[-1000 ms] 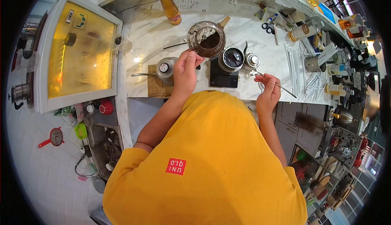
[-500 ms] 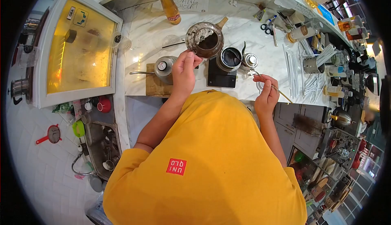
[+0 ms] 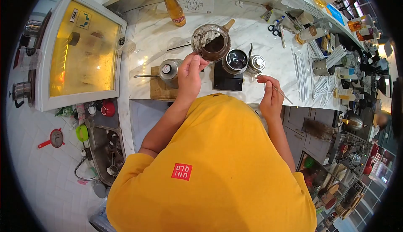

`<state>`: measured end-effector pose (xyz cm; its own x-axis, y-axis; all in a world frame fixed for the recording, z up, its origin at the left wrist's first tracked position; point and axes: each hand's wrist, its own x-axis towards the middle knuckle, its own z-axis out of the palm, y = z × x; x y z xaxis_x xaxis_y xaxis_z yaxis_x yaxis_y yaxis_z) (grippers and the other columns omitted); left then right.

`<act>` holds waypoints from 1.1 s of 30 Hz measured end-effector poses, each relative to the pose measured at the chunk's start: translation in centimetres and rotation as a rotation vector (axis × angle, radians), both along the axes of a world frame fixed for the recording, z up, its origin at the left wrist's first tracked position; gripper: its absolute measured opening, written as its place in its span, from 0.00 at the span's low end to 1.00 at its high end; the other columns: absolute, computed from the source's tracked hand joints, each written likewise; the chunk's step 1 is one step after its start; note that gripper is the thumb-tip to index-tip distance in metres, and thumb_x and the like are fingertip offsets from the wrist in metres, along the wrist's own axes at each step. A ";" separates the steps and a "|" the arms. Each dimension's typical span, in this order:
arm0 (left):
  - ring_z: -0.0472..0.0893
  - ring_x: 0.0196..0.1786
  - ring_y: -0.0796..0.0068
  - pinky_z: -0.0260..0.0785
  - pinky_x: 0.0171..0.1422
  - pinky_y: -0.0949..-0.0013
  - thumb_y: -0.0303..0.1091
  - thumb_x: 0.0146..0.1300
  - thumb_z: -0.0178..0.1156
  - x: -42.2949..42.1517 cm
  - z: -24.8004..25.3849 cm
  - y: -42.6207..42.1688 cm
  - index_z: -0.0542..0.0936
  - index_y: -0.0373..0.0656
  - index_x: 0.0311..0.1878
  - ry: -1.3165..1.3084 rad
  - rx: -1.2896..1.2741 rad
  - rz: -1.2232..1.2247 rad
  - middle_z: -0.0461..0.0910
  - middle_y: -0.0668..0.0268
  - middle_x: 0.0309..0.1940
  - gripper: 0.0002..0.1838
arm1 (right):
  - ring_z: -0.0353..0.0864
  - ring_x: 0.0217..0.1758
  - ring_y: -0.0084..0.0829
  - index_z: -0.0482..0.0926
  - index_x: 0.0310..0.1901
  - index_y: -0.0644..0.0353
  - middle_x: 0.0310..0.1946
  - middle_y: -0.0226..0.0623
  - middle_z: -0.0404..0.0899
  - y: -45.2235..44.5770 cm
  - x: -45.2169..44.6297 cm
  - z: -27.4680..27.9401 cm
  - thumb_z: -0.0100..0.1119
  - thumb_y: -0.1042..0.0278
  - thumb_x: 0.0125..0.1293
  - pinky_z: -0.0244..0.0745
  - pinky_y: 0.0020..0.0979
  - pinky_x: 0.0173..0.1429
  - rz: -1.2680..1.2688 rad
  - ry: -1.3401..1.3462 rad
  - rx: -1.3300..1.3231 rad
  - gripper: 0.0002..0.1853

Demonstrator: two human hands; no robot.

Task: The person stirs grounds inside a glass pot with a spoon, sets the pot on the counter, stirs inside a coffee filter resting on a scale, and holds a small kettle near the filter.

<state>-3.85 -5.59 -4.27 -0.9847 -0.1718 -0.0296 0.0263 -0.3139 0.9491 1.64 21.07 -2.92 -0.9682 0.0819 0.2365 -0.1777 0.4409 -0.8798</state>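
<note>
Tilted above the counter is a round glass pot (image 3: 213, 38) with dark liquid and a pale crust inside; my left hand (image 3: 189, 74) pinches its near edge. A thin metal spoon (image 3: 282, 93) is held between the fingers of my right hand (image 3: 271, 94). Between my hands, a metal pot (image 3: 235, 61) with dark liquid and a curved handle stands on a black scale (image 3: 228, 80). Right of it is a small metal pot with a lid (image 3: 257, 62). A steel kettle (image 3: 170, 71) rests on a wooden board (image 3: 158, 89) beside my left hand.
An amber bottle (image 3: 174, 7) and a paper sign (image 3: 201, 6) are at the back. Scissors (image 3: 275, 29), white straws (image 3: 300, 75) and a metal canister (image 3: 323, 67) lie to the right. A yellow-lit cabinet (image 3: 84, 51) and a sink (image 3: 105, 148) are on the left.
My right hand has shifted slightly left with the spoon, whose tail end has moved left and up. The glass pot in my left hand has moved slightly left since the first frame.
</note>
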 end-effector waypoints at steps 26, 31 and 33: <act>0.83 0.45 0.75 0.78 0.58 0.68 0.36 0.81 0.51 0.0 -0.1 0.3 0.80 0.35 0.41 -0.013 0.012 0.008 0.82 0.64 0.43 0.16 | 0.86 0.45 0.28 0.82 0.48 0.68 0.42 0.41 0.88 -0.1 -1.3 1.7 0.48 0.70 0.82 0.76 0.28 0.50 -0.048 0.018 0.108 0.13; 0.83 0.45 0.75 0.77 0.57 0.68 0.37 0.81 0.51 -0.1 -0.3 0.1 0.80 0.35 0.42 -0.016 0.018 0.004 0.82 0.64 0.42 0.16 | 0.86 0.43 0.31 0.83 0.48 0.67 0.41 0.41 0.88 0.1 -1.5 1.7 0.50 0.73 0.80 0.77 0.28 0.49 0.050 0.208 0.205 0.11; 0.83 0.44 0.75 0.77 0.58 0.68 0.37 0.81 0.51 -0.1 -0.4 0.1 0.80 0.36 0.41 -0.016 0.002 -0.005 0.82 0.65 0.42 0.16 | 0.86 0.43 0.31 0.83 0.48 0.66 0.41 0.40 0.87 -0.2 -1.9 1.7 0.51 0.74 0.80 0.77 0.29 0.49 0.049 0.210 0.230 0.10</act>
<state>-3.92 -5.47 -4.62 -0.9850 -0.1664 -0.0452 0.0098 -0.3157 0.9488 -0.24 20.86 -1.21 -0.8978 -0.0422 0.4385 -0.3706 0.6103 -0.7001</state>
